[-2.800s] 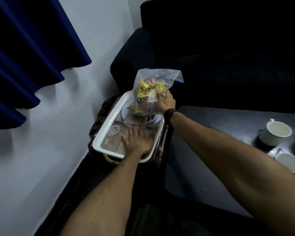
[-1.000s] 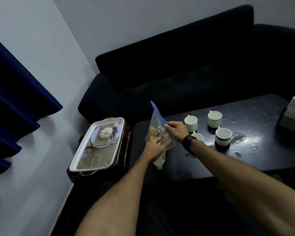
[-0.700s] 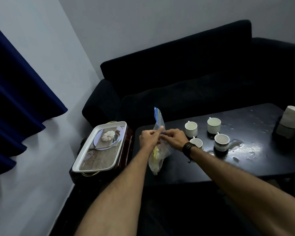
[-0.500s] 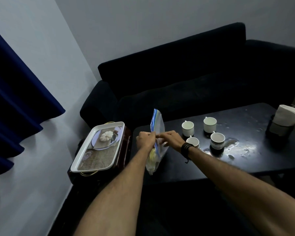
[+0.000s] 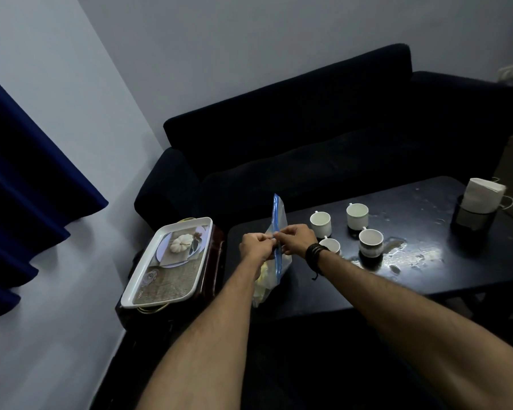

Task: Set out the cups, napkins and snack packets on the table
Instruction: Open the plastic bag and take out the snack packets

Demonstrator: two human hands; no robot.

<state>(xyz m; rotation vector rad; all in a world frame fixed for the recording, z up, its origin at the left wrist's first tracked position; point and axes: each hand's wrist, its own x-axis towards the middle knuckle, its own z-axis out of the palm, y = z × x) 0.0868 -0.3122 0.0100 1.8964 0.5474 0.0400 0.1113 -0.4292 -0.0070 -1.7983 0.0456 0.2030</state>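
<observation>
Dark table (image 5: pixel 421 261), cups (image 5: pixel 320 223) just right of our grip. Left hand (image 5: pixel 253 247) and right hand (image 5: pixel 298 239) pinch the zip bag (image 5: pixel 279 214) at its blue seal; we should pull evenly apart, keeping packets hanging below.

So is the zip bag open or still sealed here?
Cannot tell for sure. Both hands, left and right, pinch the bag at its blue zip strip, which stands edge-on to the camera; no gap shows, and yellow packets remain inside.

A dark table (image 5: pixel 412 279) carries four white cups (image 5: pixel 320 223) in a cluster, a black holder (image 5: pixel 471 220) of napkins (image 5: pixel 481 196) at its far right, and wet patches.
</observation>
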